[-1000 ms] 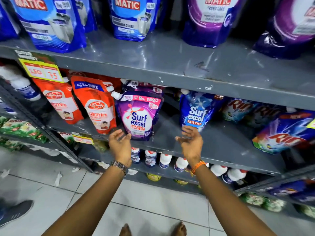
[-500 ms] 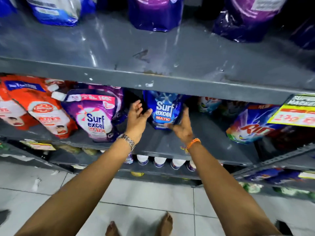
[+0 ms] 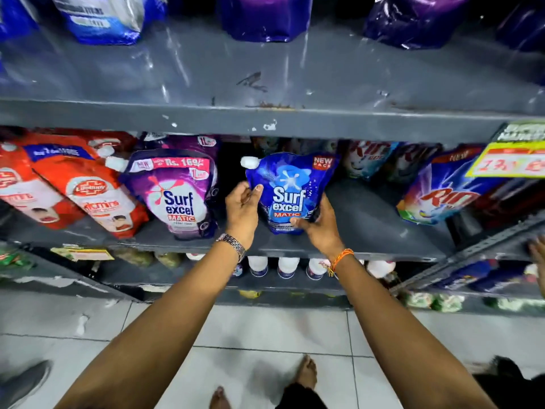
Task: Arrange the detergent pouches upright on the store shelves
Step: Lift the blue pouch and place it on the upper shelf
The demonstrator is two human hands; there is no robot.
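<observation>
A blue Surf Excel pouch (image 3: 290,187) with a white cap stands upright near the front of the grey middle shelf (image 3: 368,231). My left hand (image 3: 241,206) grips its left edge, thumb on the front. At the pouch's lower right corner, my right hand (image 3: 320,225) holds it from below and the side. A purple Surf Excel pouch (image 3: 177,193) stands just to the left, apart from my hand. Rin pouches (image 3: 439,193) lean at the right and further back.
Red Lifebuoy pouches (image 3: 88,193) lean at the left of the same shelf. The upper shelf (image 3: 265,84) holds blue and purple pouches at its back. White bottles (image 3: 286,265) line the shelf below. Another person's hand (image 3: 538,252) shows at the right edge, a shoe (image 3: 23,382) at lower left.
Both hands went from reaching under the upper shelf to closing on the blue pouch, which now stands further forward and more upright. The view has moved closer.
</observation>
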